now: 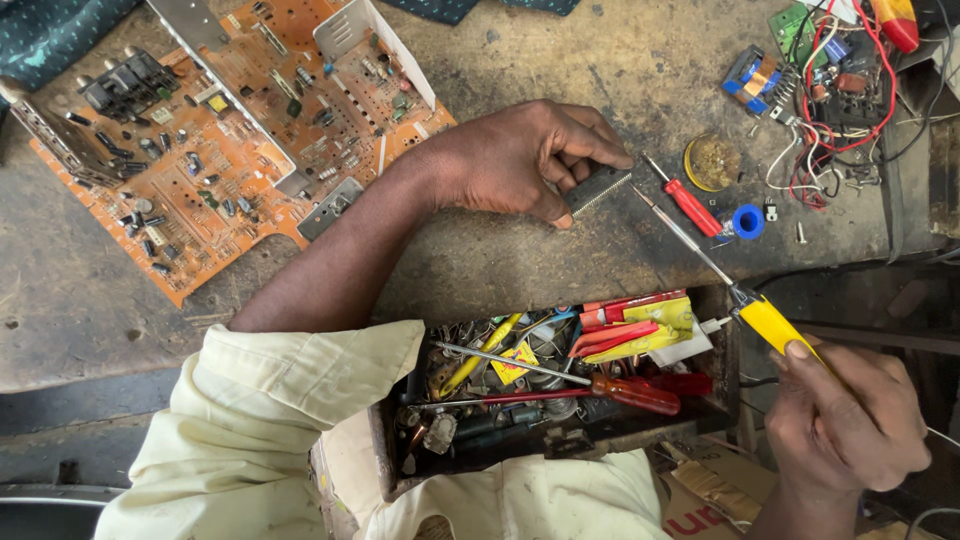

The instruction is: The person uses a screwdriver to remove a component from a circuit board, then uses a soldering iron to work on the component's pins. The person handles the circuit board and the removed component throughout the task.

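You are pinching a black multi-pin chip on the worn workbench between the thumb and fingers of your left hand, steadying it so the pins are facing the tool. Your right hand is closing around the yellow handle of a soldering iron, its long axis running diagonally up-left, tip pointing at the chip's right end, above the open tool tray.

Your black chip, a long flat integrated circuit with a row of fine metal pins along one edge, lies tilted on the worn grey bench. Your yellow-handled soldering iron slants across it, thin metal tip just beside the chip's right end.
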Demonstrator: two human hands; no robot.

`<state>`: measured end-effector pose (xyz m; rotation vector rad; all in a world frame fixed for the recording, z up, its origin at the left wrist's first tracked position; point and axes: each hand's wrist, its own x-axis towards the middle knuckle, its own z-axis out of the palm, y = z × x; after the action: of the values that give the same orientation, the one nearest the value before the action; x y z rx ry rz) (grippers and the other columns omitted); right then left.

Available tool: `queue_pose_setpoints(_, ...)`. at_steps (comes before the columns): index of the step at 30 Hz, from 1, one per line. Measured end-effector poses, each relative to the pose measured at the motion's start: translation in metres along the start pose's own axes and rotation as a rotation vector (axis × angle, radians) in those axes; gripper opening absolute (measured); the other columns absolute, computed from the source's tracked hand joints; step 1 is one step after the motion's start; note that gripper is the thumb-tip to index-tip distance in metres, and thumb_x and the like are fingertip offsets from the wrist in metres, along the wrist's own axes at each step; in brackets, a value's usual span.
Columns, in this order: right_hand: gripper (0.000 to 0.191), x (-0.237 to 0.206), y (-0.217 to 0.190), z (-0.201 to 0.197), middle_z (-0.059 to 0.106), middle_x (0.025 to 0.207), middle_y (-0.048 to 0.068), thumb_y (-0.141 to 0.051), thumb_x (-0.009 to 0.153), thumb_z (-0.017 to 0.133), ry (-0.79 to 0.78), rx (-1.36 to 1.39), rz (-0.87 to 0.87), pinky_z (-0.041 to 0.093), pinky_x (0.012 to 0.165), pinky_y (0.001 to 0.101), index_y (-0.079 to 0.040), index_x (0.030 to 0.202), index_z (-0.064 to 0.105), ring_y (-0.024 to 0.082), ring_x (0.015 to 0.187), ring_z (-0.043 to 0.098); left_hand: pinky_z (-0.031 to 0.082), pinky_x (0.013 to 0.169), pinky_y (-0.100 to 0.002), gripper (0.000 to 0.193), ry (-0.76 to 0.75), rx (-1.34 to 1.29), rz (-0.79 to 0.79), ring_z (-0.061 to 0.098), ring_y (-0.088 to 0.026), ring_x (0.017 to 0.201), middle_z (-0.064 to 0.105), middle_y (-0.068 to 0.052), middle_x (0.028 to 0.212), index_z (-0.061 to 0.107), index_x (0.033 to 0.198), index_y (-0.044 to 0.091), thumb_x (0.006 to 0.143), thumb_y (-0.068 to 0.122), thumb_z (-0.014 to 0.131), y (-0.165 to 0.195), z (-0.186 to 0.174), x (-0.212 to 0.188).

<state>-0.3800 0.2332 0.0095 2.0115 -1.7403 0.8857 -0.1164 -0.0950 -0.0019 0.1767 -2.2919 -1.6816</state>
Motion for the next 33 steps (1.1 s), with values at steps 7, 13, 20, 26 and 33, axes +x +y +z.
queue_pose_setpoints(7,0.027,0.0016,0.0011,0.0001,0.071,0.100,0.016,0.023,0.093,0.082,0.001,0.008,0.002,0.056,0.074,0.0275,0.007,0.114,0.078,0.026,0.088,0.071,0.066,0.094,-0.025,0.075,0.010,0.031,-0.009,0.070,-0.016,0.108,0.060,-0.004,0.139,0.063,0.139,0.009,0.070,-0.005,0.087,0.0021,-0.0001,-0.0003)
queue_pose_setpoints(13,0.029,0.0017,-0.0026,-0.0014,0.071,0.101,0.016,0.025,0.092,0.078,0.001,0.021,0.034,0.057,0.075,0.0257,0.008,0.115,0.077,0.025,0.089,0.072,0.066,0.096,-0.027,0.075,-0.001,0.001,0.010,0.070,-0.017,0.110,0.059,-0.005,0.139,0.062,0.141,0.007,0.071,-0.006,0.086,0.0022,-0.0006,-0.0004)
queue_pose_setpoints(20,0.027,0.0021,-0.0028,-0.0022,0.070,0.100,0.017,0.026,0.094,0.082,0.009,0.007,0.043,0.055,0.072,0.0262,0.009,0.114,0.076,0.025,0.085,0.069,0.066,0.096,-0.026,0.075,0.009,-0.006,-0.012,0.070,-0.017,0.110,0.060,-0.005,0.136,0.062,0.140,0.008,0.071,-0.006,0.087,0.0031,0.0003,-0.0009)
queue_pose_setpoints(26,0.025,0.0035,-0.0031,-0.0006,0.070,0.099,0.018,0.023,0.092,0.081,0.002,0.001,0.033,0.053,0.070,0.0273,0.010,0.112,0.076,0.025,0.085,0.070,0.066,0.095,-0.025,0.075,0.004,0.005,-0.007,0.070,-0.016,0.109,0.060,-0.004,0.136,0.062,0.140,0.009,0.071,-0.005,0.087,0.0041,0.0002,-0.0006)
queue_pose_setpoints(33,0.026,0.0042,-0.0049,-0.0003,0.070,0.101,0.017,0.022,0.093,0.081,-0.021,0.007,0.053,0.055,0.071,0.0265,0.009,0.114,0.075,0.024,0.088,0.070,0.066,0.094,-0.026,0.074,0.002,-0.002,-0.003,0.070,-0.017,0.109,0.060,-0.005,0.137,0.062,0.140,0.007,0.072,-0.006,0.086,0.0039,0.0001,-0.0010)
